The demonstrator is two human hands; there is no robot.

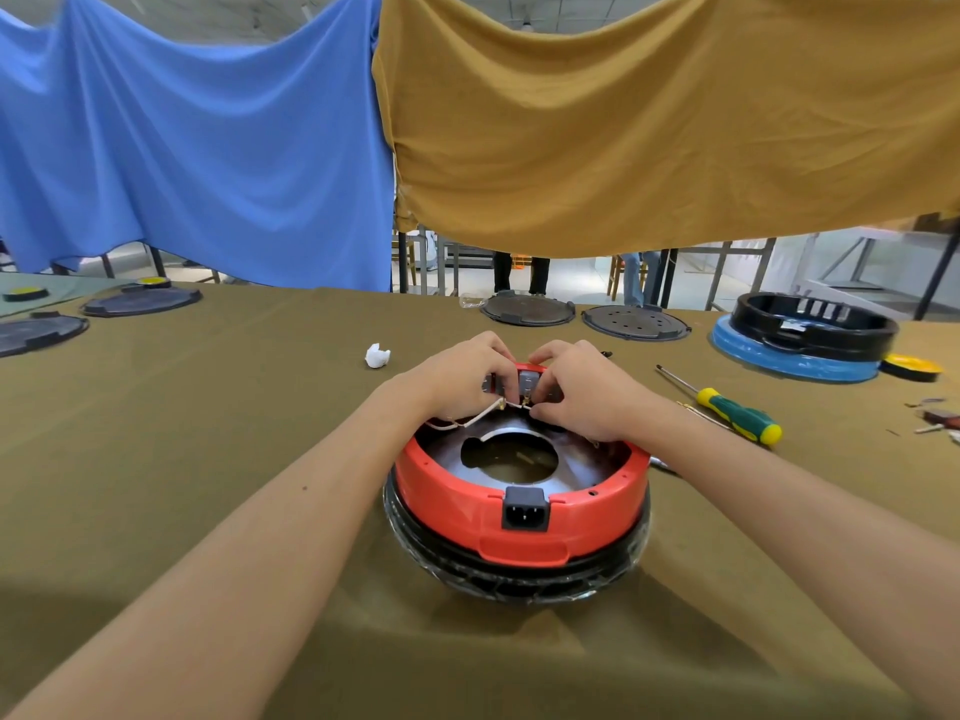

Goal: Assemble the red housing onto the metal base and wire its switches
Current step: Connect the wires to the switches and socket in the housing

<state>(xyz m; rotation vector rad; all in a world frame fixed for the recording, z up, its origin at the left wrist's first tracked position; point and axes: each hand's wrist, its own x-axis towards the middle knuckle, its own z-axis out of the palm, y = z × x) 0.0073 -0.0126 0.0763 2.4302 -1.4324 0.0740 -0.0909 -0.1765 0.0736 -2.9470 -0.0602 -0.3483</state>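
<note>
Red housing at lower centre of frame, seated over the metal base, on an olive cloth-covered table. Black power socket on the housing's near wall. Black ring wrapped in clear film under the housing.

Both hands together at the housing's far rim, over the grey switches. Left hand curled, fingertips pinching a white wire near its brass terminal. Right hand curled too, fingers pinching the neighbouring terminal right beside the switches. Wire trailing down-left into the housing.

Right of the hands, a screwdriver with green-and-yellow handle, lying flat. White crumpled scrap left of the hands. Dark round plates along the far edge. Upper right of the table, a black housing on a blue-wrapped ring. Blue and mustard cloths hung above.
</note>
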